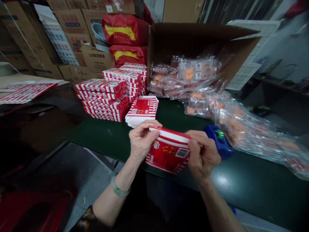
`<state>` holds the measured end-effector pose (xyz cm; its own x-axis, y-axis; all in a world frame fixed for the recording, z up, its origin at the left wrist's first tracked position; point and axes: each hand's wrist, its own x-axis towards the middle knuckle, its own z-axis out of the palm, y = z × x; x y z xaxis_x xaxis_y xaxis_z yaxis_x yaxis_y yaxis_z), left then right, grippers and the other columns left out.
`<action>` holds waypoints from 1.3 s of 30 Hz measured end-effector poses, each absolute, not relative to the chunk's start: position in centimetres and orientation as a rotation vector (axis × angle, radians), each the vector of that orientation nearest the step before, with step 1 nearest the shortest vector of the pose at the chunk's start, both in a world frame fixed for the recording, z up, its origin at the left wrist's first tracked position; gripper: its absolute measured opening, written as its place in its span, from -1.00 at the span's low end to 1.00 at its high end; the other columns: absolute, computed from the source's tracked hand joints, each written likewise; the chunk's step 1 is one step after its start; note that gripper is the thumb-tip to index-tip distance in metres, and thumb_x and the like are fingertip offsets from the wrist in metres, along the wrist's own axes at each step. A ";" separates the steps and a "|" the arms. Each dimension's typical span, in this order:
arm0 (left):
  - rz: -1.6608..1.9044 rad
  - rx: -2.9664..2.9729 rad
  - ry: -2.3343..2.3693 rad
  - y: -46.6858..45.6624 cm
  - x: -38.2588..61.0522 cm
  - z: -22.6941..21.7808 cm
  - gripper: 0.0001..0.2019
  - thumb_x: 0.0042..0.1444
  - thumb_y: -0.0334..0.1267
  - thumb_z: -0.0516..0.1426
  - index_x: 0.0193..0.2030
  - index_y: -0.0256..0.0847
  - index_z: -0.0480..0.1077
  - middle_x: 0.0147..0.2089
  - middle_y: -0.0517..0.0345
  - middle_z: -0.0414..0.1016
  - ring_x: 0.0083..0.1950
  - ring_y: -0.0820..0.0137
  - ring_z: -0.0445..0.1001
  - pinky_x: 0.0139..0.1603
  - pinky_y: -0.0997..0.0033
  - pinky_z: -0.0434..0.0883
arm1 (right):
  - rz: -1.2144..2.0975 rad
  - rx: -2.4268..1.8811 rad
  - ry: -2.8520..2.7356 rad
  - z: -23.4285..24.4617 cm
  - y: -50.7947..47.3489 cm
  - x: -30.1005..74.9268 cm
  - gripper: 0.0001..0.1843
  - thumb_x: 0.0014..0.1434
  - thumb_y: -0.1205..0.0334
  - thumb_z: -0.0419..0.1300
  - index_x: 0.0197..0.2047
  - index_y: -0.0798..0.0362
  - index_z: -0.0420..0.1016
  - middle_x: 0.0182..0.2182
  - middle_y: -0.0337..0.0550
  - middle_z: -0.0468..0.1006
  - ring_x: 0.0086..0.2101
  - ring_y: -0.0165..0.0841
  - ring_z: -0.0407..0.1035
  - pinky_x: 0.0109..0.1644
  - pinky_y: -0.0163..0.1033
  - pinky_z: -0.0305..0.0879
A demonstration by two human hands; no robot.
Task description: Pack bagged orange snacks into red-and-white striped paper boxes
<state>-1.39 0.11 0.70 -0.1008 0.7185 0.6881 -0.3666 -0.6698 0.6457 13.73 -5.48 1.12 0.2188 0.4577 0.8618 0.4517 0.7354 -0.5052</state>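
Between my two hands is a red and white striped cardboard box [169,154], tilted, with its barcode side facing me. My left hand [143,141] pinches its upper left corner between thumb and fingers. At the upper right corner my right hand [204,153] grips the same edge. Whether anything is inside the box cannot be seen. Just beyond it lies a pile of flat red and white cartons [142,108]. A blue tape dispenser [223,146] with a green core stands right behind my right hand.
Filled striped boxes [103,100] are stacked at the left of the green table [106,135]. Clear plastic packets with orange pieces [238,120] spill rightward from a large open carton [183,37]. Red bundles [126,29] and brown cartons [72,21] rise behind.
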 end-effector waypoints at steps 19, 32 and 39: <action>1.886 1.563 0.354 -0.8 -2.0 0.4 -0.95 0.06 -0.31 0.21 -0.31 -0.20 0.49 -0.27 0.05 0.54 -0.25 0.38 0.50 -0.23 0.34 0.43 | 0.069 -0.733 -1.370 0.0 -5.8 14.3 -0.85 0.20 0.34 0.07 -0.18 -0.02 0.40 -0.26 -0.15 0.48 -0.28 -0.32 0.42 -0.27 -0.15 0.32; 2.092 2.017 0.821 -1.3 -2.5 1.0 -0.70 -0.14 -0.50 0.29 -0.23 -0.13 0.51 -0.23 0.12 0.53 -0.23 0.34 0.49 -0.17 0.28 0.42 | 0.112 -1.261 -1.220 -0.7 -4.5 21.1 -0.65 0.17 0.17 0.08 0.03 0.04 0.35 -0.15 -0.09 0.45 -0.31 -0.41 0.39 -0.28 -0.26 0.33; 2.123 2.088 0.800 -1.0 -0.8 0.8 -0.67 -0.14 -0.48 0.31 -0.20 -0.10 0.49 -0.25 0.15 0.50 -0.28 0.36 0.48 -0.23 0.31 0.43 | 0.467 -2.020 -0.784 -0.5 -4.7 34.3 -0.86 -0.02 0.34 0.31 -0.53 0.18 0.45 -0.53 -0.24 0.43 -0.40 -0.39 0.35 -0.32 -0.31 0.29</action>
